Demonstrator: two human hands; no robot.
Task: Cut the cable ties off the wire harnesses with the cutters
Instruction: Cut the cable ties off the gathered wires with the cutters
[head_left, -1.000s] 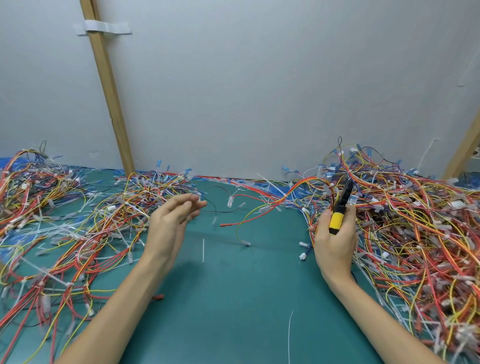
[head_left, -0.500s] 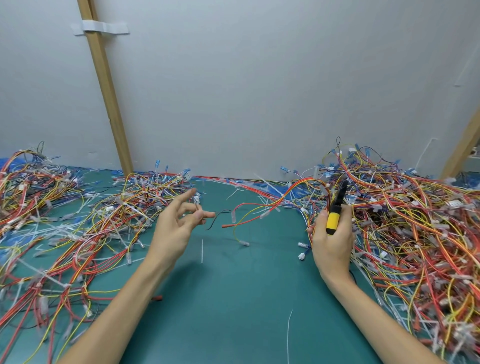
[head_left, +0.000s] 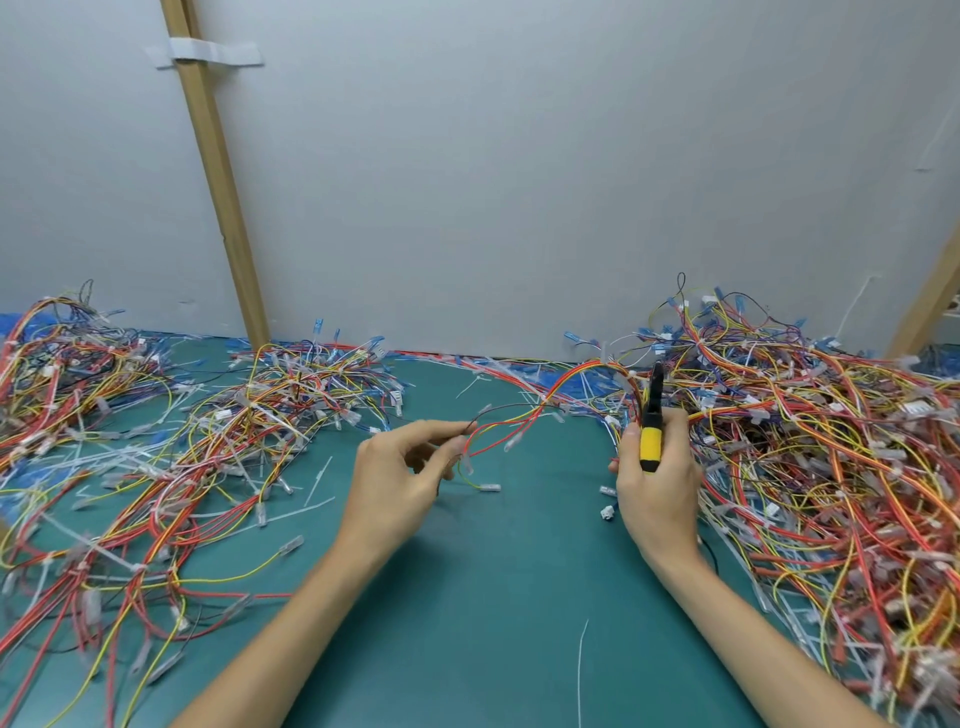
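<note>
At the centre of the frame the left hand (head_left: 400, 478) has its fingers curled, and the fingertips pinch the thin red, yellow and black ends of a wire harness (head_left: 540, 410). The harness rises from that hand in a low arch toward the right and runs into the big pile of harnesses (head_left: 831, 467) that fills the right side of the frame.

Right of centre, the right hand (head_left: 657, 493) is wrapped around the yellow handle of the cutters (head_left: 652, 431). They stand nearly upright, with the black tip pointing away from the person, just beside the top of the arch. Whether the blades are apart cannot be told.

A second tangle of harnesses (head_left: 156, 467) spreads over the left side of the green bench (head_left: 493, 623). Loose white cable ties lie on the bare mat: one thin strip (head_left: 581, 670) near the lower middle and another (head_left: 318, 480) left of the left hand.

Behind the bench, a slanted wooden post (head_left: 218, 171) leans against the pale wall in the upper left, with a strip of tape (head_left: 208, 52) across it.
</note>
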